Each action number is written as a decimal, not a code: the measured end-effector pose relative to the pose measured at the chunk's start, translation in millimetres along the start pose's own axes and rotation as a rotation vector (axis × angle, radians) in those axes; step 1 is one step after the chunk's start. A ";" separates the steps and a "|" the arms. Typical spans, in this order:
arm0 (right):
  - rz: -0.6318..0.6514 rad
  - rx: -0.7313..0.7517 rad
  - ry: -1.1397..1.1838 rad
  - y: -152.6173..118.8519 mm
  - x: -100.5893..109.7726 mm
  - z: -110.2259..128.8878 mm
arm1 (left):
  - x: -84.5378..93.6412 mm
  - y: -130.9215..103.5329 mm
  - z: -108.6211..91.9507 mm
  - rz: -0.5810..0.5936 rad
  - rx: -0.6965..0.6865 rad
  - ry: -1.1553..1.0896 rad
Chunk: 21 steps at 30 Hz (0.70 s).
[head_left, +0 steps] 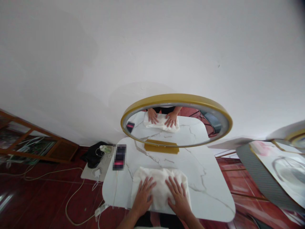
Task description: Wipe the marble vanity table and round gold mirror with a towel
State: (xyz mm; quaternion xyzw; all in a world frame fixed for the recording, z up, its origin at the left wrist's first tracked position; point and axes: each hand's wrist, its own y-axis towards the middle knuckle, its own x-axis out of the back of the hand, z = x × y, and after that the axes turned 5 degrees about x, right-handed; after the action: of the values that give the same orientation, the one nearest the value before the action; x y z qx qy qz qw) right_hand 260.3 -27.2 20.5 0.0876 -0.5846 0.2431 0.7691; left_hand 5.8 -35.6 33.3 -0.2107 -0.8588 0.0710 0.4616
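Observation:
A white cloth (159, 187), perhaps a folded towel, lies at the near edge of a white marbled table (209, 187). My left hand (143, 196) rests flat on its left part with the fingers spread. On the right part lies my right hand (178, 195), palm down and fingers apart. Neither hand grips the cloth; both press or rest on top of it. Behind the cloth stands a round gold-rimmed mirror (176, 125) on a gold base (161, 147), and both hands and the cloth show in its reflection.
A phone (119, 157) with a cable sits at the table's left edge. A low board (89, 173) left of the table holds a bottle (105, 148) and a black bag (95, 156). Cords and a power strip (101, 210) trail across the red floor. Another table (269, 171) stands right.

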 end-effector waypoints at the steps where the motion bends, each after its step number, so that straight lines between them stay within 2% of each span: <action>1: 0.002 0.000 -0.004 2.4 -0.6 1.7 | 1.9 0.2 0.8 0.000 0.009 -0.013; 6: 0.038 0.032 0.014 21.3 -7.0 23.0 | 12.0 -5.3 15.9 -0.076 0.090 -0.039; 14: 0.159 0.094 0.090 55.0 -22.3 80.1 | 11.3 -37.2 67.2 -0.244 0.232 0.038; 17: 0.153 0.107 0.096 59.4 -23.1 83.5 | 8.4 -40.0 74.4 -0.269 0.238 0.058; 21: 0.140 0.161 0.111 52.4 -16.3 66.9 | 1.3 -33.5 67.0 -0.300 0.269 0.074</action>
State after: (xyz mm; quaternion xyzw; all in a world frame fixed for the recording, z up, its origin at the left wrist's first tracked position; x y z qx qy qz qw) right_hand 174.9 -14.3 17.5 0.0943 -0.5244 0.3467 0.7719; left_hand -59.9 -60.3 7.2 -0.0192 -0.8458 0.1079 0.5221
